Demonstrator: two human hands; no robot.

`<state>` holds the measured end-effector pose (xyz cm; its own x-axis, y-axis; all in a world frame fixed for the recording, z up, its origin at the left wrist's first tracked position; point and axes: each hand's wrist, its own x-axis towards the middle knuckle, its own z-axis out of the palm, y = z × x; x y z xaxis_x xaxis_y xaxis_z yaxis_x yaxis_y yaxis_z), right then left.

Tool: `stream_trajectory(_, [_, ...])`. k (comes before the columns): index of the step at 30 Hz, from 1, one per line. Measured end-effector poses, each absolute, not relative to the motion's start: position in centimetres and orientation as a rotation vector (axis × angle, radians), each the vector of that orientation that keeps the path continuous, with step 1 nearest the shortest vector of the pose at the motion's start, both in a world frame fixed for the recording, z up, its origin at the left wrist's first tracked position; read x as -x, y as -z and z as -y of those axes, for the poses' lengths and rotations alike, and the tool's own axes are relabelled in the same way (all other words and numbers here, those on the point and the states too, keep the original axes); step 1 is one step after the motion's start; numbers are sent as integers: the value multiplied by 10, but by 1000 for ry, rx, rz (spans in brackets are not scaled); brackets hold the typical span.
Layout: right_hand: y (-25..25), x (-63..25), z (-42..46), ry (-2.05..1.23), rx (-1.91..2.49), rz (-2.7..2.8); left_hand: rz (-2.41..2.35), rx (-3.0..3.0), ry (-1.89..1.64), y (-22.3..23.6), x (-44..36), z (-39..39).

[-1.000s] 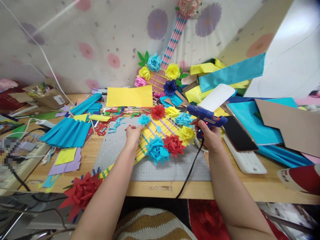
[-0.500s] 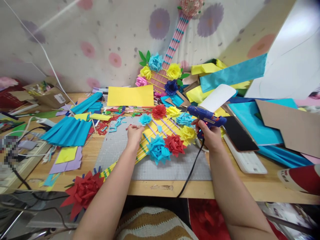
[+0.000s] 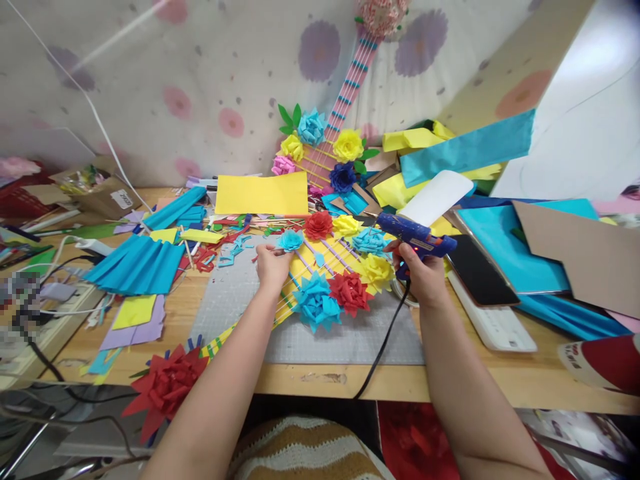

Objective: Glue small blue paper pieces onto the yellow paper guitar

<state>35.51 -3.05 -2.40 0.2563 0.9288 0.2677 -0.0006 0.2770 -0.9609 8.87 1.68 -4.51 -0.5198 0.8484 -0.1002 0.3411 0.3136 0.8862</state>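
My left hand (image 3: 273, 268) has its fingers closed at the left edge of a small light-blue paper flower (image 3: 290, 240), seemingly pinching it. The flower lies at the upper left edge of a yellow paper guitar (image 3: 306, 268), trimmed with purple strips. Around the guitar body sit red (image 3: 319, 225), yellow (image 3: 376, 268) and blue paper flowers (image 3: 317, 303). In my right hand (image 3: 424, 270) is a blue glue gun (image 3: 407, 230), its nozzle pointing left above the flowers. A large red paper flower (image 3: 173, 383) sits at the guitar's neck end, partly behind my left forearm.
Under the guitar lies a grey cutting mat (image 3: 220, 300). A phone (image 3: 483, 270) and a white keyboard-like device (image 3: 500, 323) lie right, near a red-and-white cup (image 3: 603, 363). Blue crepe paper (image 3: 137, 263) and scraps lie left. A pink paper guitar (image 3: 345, 100) leans behind. The gun's black cord (image 3: 385, 343) crosses the mat.
My left hand has shifted slightly right and its fingers now meet the small light-blue flower's edge. The glue gun stays held, almost unmoved.
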Motion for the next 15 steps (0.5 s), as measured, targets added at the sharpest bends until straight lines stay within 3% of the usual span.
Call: stream_trajectory(15, [26, -355, 30, -833, 1101, 1150, -2014, -1017, -1167, 45, -83, -14])
